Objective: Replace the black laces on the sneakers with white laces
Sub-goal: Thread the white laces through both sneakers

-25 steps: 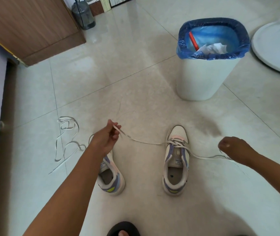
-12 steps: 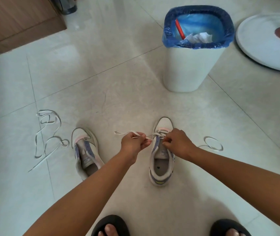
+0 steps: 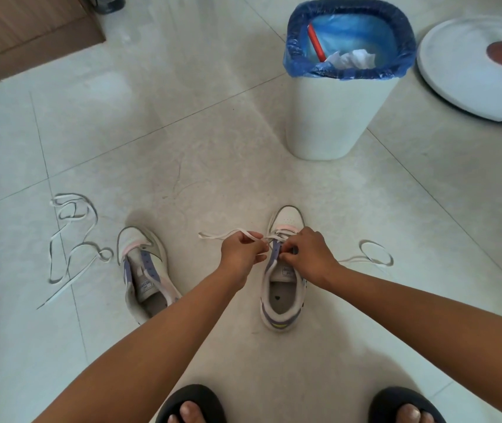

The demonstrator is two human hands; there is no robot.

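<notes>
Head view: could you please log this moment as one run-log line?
phase: lacing | left hand: pinches white lace | right hand: at eyelets of right sneaker | left sneaker: unlaced | spare lace: on floor

The right sneaker's (image 3: 280, 288) eyelets are covered by both hands — the left sneaker's (image 3: 144, 270) heel is hidden by a forearm

Both hands, left hand (image 3: 241, 253) and right hand (image 3: 307, 254), in from wide apart onto the right sneaker's (image 3: 283, 288) eyelets.
</notes>
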